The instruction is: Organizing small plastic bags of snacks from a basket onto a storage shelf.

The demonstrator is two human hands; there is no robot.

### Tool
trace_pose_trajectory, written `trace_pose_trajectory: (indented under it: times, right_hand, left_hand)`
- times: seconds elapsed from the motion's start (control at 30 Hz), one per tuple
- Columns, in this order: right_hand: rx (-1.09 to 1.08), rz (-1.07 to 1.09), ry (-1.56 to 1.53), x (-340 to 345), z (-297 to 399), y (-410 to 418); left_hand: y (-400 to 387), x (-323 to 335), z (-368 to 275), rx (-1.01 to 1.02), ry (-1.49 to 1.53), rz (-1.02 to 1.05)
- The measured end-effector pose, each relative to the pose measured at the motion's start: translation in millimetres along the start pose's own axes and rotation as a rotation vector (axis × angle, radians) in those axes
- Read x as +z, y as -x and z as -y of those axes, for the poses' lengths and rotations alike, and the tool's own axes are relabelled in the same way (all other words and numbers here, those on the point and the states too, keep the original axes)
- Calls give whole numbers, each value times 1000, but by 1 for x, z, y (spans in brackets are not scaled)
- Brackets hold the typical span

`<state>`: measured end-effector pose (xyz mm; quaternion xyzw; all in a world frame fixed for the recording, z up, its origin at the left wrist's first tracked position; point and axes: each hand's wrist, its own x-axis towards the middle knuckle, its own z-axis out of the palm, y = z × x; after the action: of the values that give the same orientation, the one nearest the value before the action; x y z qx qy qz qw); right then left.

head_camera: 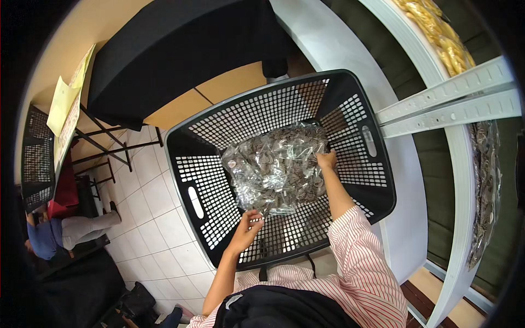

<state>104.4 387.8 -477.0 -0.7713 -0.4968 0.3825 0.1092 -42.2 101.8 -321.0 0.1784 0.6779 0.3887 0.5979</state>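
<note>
Before me is a large black plastic basket with grid-pierced walls and a handle slot at each end. Clear plastic bags of brown, swirl-patterned pieces lie in its bottom, pressed together so that I cannot tell how many there are. My right hand reaches inside and grips the right edge of the bagged pile, with its fingertips partly hidden. Over the basket's near wall, my left hand has its fingers bent and apart. They are close to the pile's lower left edge, with nothing seen in them.
White metal shelving with a slotted upright stands at my right, holding bagged yellow pieces and a brown-filled bag. Black cloth covers a table ahead. On the left, a person is near another black basket.
</note>
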Motion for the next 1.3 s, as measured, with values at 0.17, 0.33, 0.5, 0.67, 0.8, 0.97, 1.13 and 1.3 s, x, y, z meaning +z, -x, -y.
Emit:
trace_pose_trajectory:
  times: [0.17, 0.33, 0.5, 0.67, 0.8, 0.97, 1.13, 1.3]
  right_hand:
    - [-24, 239, -188, -31, 3, -11]
    - [-925, 81, -127, -77, 45, 131]
    - [-1704, 321, -16, -70, 42, 183]
    - [-1284, 483, 187, -24, 26, 131]
    - [-753, 348, 229, 36, 6, 93]
    - [-611, 211, -32, 75, 3, 65]
    - [-787, 384, -77, 63, 23, 72]
    - [-1154, 367, -89, -20, 100, 121]
  left_hand:
    - [-33, 16, -20, -133, 248, 32]
    - [-44, 20, -32, -163, 743, 189]
    - [-44, 20, -29, -126, 935, 186]
    - [-32, 8, -12, 29, 851, -332]
    - [-15, -3, -14, 37, 883, -373]
    - [-22, 3, -17, -94, 947, -310]
    - [-25, 7, -3, -179, 976, -195]
    - [-33, 4, -9, -206, 965, -69]
